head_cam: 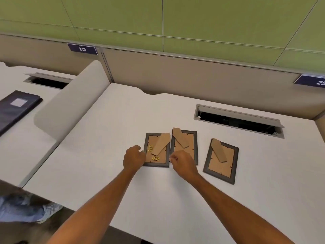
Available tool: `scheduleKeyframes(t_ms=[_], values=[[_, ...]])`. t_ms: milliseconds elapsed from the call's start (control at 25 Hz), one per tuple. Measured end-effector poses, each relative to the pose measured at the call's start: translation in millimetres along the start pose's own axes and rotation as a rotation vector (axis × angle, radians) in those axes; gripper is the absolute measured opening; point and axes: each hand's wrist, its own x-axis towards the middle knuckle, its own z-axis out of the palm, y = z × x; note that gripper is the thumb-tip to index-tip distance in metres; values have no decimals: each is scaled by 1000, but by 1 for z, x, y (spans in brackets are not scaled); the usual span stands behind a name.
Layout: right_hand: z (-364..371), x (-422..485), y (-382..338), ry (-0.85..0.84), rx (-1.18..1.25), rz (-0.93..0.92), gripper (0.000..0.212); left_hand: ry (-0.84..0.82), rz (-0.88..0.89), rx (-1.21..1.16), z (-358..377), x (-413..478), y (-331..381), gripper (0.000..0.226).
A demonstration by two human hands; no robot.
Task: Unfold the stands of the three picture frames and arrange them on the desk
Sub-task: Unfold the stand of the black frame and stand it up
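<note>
With both hands' fingers curled at the left frame [156, 150], left hand [134, 157] should pin its edge while right hand [182, 162] lifts the stand [161, 144].

Three frames lie face down in a row on the worktop [123, 182] before me. The left frame [156, 150] and the middle frame [184, 147] lie side by side, edges touching; the right frame [221, 161] lies apart from them, tilted. My left hand [133, 158] rests at the left frame's left edge, and my right hand [182, 162] lies on the middle frame's near left corner. Behind the frames a cable slot [237, 120] is set into the worktop. A divider [70, 101] stands to the left, with a folder [15, 108] on the neighbouring desk beyond it.
</note>
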Motion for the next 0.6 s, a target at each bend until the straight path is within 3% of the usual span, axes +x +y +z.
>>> scheduleKeyframes(t_ms=[120, 160, 600], values=[[17, 1, -6, -10, 30, 152, 20, -75, -77, -91, 2, 13, -14, 14], [23, -2, -9, -26, 18, 198, 20, -93, -116, -74, 5, 16, -17, 21], [52, -3, -16, 42, 181, 382, 30, -131, -168, -164, 24, 32, -24, 15]])
